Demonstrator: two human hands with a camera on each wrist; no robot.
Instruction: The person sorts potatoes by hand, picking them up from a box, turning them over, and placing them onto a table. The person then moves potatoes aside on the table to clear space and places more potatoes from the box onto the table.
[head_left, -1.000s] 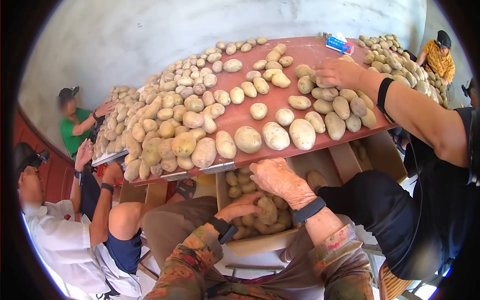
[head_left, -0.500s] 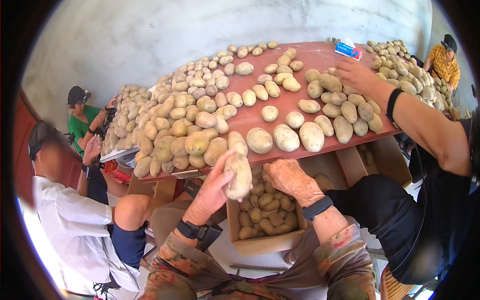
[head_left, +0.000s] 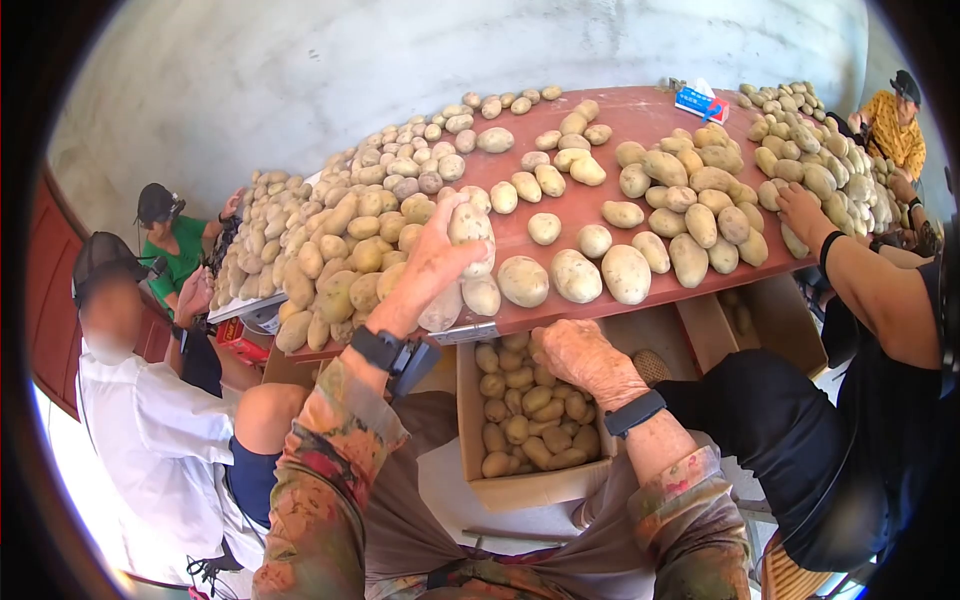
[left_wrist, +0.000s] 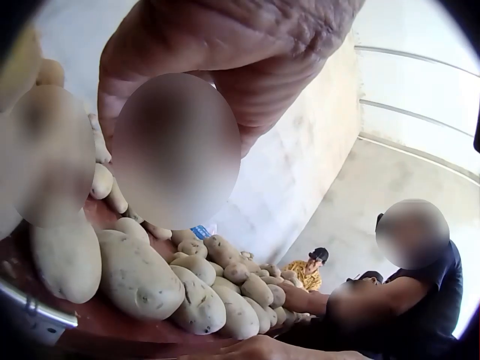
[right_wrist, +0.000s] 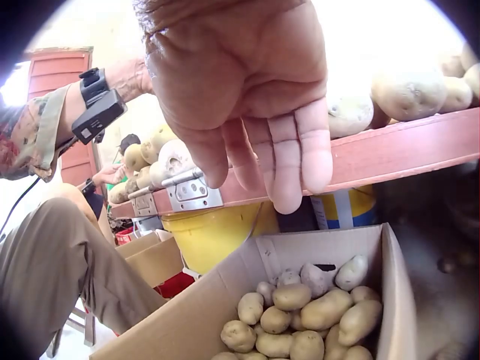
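My left hand [head_left: 437, 260] grips a large pale potato [head_left: 470, 236] over the front part of the red table [head_left: 572, 208]. In the left wrist view, blur covers most of the potato [left_wrist: 177, 157], with fingers and thumb around it. Several big potatoes line the table's front edge. My right hand [head_left: 583, 358] is at that edge, above a cardboard box [head_left: 535, 490] of smaller potatoes [head_left: 537, 410]. Seen from the right wrist, the right hand [right_wrist: 251, 97] has relaxed, extended fingers and an empty palm.
A large potato heap [head_left: 330, 240] covers the table's left side, and another pile [head_left: 835, 160] lies at the right. A tissue box [head_left: 702, 103] stands at the back. People sit on both sides; one neighbour's arm [head_left: 870, 270] reaches across the right. A yellow bucket [right_wrist: 217, 232] is under the table.
My left hand has lifted the potato out of the box and carried it up over the table. My right hand has stayed by the edge. The neighbour's hand at the right has moved rightward.
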